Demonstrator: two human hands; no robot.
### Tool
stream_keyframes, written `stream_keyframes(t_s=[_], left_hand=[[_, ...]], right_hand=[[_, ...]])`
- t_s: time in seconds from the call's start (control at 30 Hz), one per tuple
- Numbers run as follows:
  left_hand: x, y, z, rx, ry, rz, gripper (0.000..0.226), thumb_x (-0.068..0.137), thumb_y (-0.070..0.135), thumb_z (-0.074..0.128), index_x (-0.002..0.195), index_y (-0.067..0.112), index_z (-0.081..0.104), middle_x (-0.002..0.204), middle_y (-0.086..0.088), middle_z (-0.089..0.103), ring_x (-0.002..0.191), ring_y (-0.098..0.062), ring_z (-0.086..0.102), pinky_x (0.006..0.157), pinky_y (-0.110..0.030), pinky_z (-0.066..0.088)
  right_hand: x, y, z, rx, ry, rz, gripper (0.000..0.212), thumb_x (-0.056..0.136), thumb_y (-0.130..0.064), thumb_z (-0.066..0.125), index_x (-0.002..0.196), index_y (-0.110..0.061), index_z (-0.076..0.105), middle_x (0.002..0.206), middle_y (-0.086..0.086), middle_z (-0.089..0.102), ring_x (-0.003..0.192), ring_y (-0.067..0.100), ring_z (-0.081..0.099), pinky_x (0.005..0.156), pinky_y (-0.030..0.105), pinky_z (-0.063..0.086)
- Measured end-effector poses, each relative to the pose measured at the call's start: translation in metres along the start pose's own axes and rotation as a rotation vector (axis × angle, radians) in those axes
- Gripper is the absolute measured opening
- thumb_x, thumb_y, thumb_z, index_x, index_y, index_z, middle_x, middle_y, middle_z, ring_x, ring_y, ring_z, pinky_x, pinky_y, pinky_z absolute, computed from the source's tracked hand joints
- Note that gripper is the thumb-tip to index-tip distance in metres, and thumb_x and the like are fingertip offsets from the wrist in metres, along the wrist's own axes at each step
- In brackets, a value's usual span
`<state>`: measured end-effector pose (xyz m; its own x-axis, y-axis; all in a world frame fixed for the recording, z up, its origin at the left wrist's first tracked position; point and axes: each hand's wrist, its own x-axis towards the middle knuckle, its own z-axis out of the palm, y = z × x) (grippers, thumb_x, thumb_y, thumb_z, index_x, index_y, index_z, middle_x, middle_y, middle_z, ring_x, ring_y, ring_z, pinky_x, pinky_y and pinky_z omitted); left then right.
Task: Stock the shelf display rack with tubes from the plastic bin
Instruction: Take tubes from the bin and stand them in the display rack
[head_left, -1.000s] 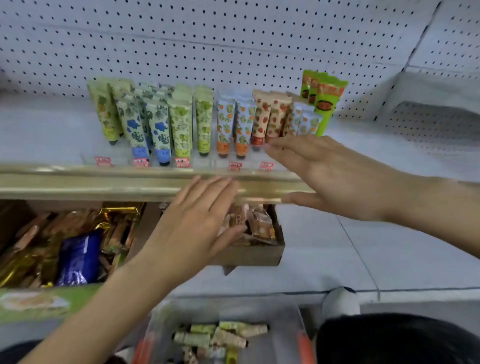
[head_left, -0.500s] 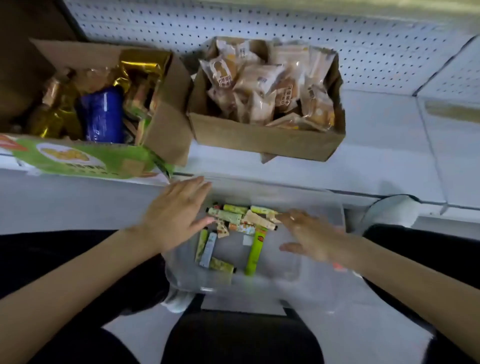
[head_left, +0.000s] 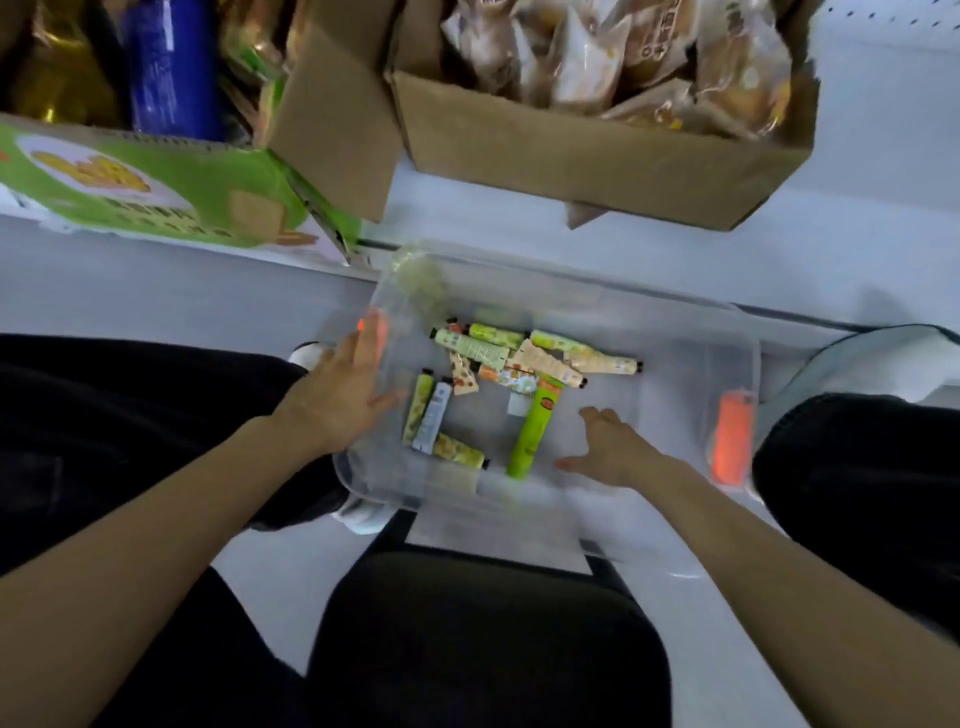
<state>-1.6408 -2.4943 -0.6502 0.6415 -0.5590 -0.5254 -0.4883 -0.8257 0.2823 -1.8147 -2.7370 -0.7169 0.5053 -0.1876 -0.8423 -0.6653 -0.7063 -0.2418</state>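
Observation:
A clear plastic bin with orange latches sits on the floor between my knees. Several small patterned tubes lie loose on its bottom, with one long bright green tube among them. My left hand hovers at the bin's left rim with fingers spread and holds nothing. My right hand reaches into the bin just right of the green tube, fingers extended, empty. The display rack is out of view.
On the low shelf above the bin stand a brown cardboard box of wrapped snack packs and a green printed box with gold and blue packets. My dark-trousered knees flank the bin.
My view dropped from the tube rack on the upper shelf to the bin on the floor. Both hands came down from the shelf edge and my right hand moved deeper into the bin.

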Motion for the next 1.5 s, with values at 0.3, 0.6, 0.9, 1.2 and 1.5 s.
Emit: stream_keyframes(t_s=[0.3, 0.6, 0.9, 1.2, 1.5], left_hand=[[0.003, -0.001, 0.024, -0.27, 0.256, -0.004, 0.088, 0.089, 0.026, 0.063, 0.152, 0.018, 0.002, 0.148, -0.021, 0.033, 0.13, -0.038, 0.036, 0.099, -0.041, 0.034], [0.01, -0.001, 0.048, -0.386, 0.449, -0.05, 0.09, 0.084, 0.024, 0.07, 0.151, 0.025, 0.011, 0.142, -0.015, 0.037, 0.125, -0.033, 0.043, 0.093, -0.03, 0.034], [0.011, -0.002, 0.054, -0.421, 0.52, -0.063, 0.085, 0.08, 0.043, 0.061, 0.15, 0.03, 0.015, 0.145, -0.008, 0.037, 0.128, -0.026, 0.043, 0.096, -0.027, 0.034], [0.013, -0.005, 0.057, -0.409, 0.532, -0.061, 0.086, 0.079, 0.046, 0.06, 0.15, 0.029, 0.015, 0.146, -0.005, 0.037, 0.131, -0.02, 0.039, 0.099, -0.025, 0.032], [0.012, -0.004, 0.057, -0.37, 0.538, -0.075, 0.084, 0.08, 0.044, 0.06, 0.15, 0.03, 0.015, 0.147, -0.005, 0.036, 0.13, -0.024, 0.041, 0.097, -0.026, 0.033]], right_hand=[[0.065, -0.013, -0.012, 0.107, 0.197, -0.125, 0.097, 0.074, -0.039, 0.077, 0.148, -0.008, 0.022, 0.148, 0.016, 0.027, 0.138, 0.032, 0.027, 0.109, 0.041, 0.032], [0.111, -0.014, -0.011, 0.173, 0.257, -0.085, 0.09, 0.07, -0.035, 0.08, 0.141, -0.008, 0.033, 0.14, 0.013, 0.039, 0.13, 0.029, 0.038, 0.104, 0.04, 0.037], [0.12, -0.024, 0.007, 0.021, 0.433, -0.014, 0.084, 0.066, -0.05, 0.078, 0.132, -0.015, 0.04, 0.135, 0.009, 0.044, 0.127, 0.031, 0.038, 0.099, 0.044, 0.032], [0.122, -0.04, 0.03, 0.028, 0.371, -0.071, 0.072, 0.067, -0.049, 0.078, 0.124, -0.018, 0.048, 0.132, 0.007, 0.037, 0.124, 0.03, 0.037, 0.098, 0.043, 0.04], [0.122, -0.046, 0.031, 0.007, 0.379, -0.022, 0.079, 0.064, -0.06, 0.075, 0.125, -0.016, 0.048, 0.13, 0.007, 0.047, 0.126, 0.029, 0.037, 0.095, 0.043, 0.038]])
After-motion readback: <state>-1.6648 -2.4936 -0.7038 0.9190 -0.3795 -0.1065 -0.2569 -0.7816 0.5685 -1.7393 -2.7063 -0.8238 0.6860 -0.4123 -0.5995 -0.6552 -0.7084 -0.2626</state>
